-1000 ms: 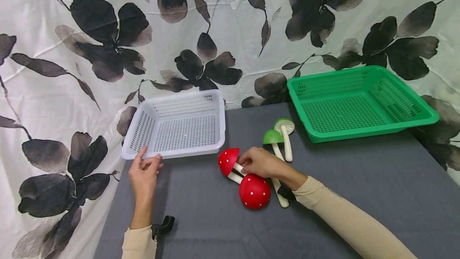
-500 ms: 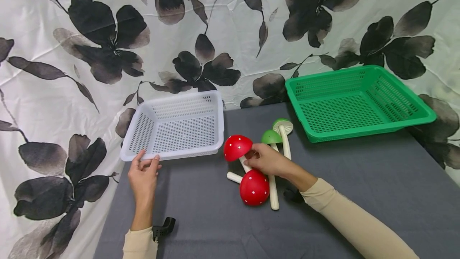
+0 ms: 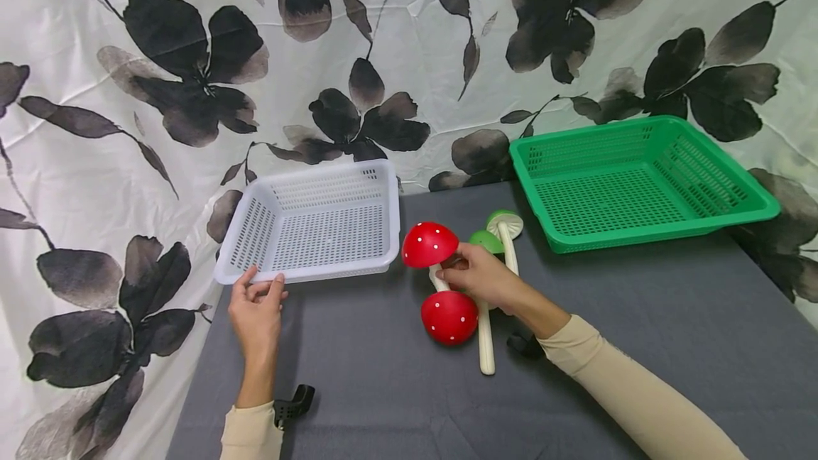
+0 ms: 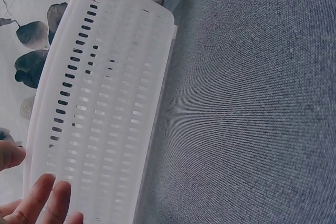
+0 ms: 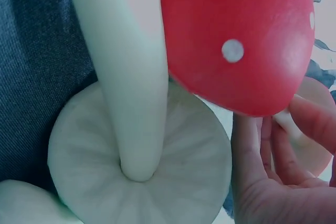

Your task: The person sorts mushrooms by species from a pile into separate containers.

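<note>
My right hand (image 3: pixel 476 277) pinches the white stems between two red toy mushrooms with white spots. The upper red toy mushroom (image 3: pixel 429 245) has its cap raised above my fingers; the lower red toy mushroom (image 3: pixel 449 318) has its cap hanging below them. In the right wrist view a spotted cap (image 5: pixel 236 40) comes close to the camera and partly covers my fingers (image 5: pixel 294 166). Beside the hand lie green-capped toy mushrooms, one of them (image 3: pixel 506 224) showing its pale underside. My left hand (image 3: pixel 257 314) holds the near rim of a white plastic basket (image 3: pixel 332 273), fingers above and below the edge.
A green plastic basket (image 3: pixel 639 238) stands at the back right of the grey cloth-covered table (image 3: pixel 371 382). Behind hangs a white curtain (image 3: pixel 434 69) with dark flowers. A black object (image 3: pixel 525 345) shows beneath my right wrist.
My right hand has gathered the two red toy mushrooms and drawn them up; the upper cap has turned from leaning left to upright. One green toy mushroom has shifted slightly. The left hand keeps its place.
</note>
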### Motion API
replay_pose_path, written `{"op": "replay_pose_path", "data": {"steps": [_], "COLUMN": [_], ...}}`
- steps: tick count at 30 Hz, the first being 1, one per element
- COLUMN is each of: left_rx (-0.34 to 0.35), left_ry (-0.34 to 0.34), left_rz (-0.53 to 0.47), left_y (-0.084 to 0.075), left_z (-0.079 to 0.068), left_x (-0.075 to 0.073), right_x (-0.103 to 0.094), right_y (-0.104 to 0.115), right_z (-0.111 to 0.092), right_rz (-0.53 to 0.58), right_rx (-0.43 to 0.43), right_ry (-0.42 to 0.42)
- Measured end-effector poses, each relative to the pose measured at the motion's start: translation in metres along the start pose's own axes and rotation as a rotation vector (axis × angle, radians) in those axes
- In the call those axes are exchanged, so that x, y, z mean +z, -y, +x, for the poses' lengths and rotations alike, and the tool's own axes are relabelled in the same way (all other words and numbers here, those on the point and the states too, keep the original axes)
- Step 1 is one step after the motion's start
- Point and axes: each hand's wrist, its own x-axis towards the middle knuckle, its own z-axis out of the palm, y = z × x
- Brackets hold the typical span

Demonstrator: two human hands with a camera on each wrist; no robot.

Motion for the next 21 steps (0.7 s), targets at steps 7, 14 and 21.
{"op": "replay_pose_path", "data": {"steps": [7, 14, 21], "left_rx": [0.016, 0.039, 0.045], "left_ry": [0.011, 0.014, 0.006], "left_rz": [-0.035, -0.044, -0.004], "left_y": [0.002, 0.0031, 0.0043], "left_z": [0.0017, 0.0029, 0.0017], "left_x": [0.0012, 0.0021, 0.0019], "right_x": [-0.0021, -0.0038, -0.006], "right_y": [0.0029, 0.0048, 0.0058], "right_z": [0.0014, 0.0053, 0.0065], "right_rz": [0.024, 0.089, 0.156], "right_rx": [0.024, -0.034, -0.077], "right_ry": [-0.064, -0.139, -0.197]}}
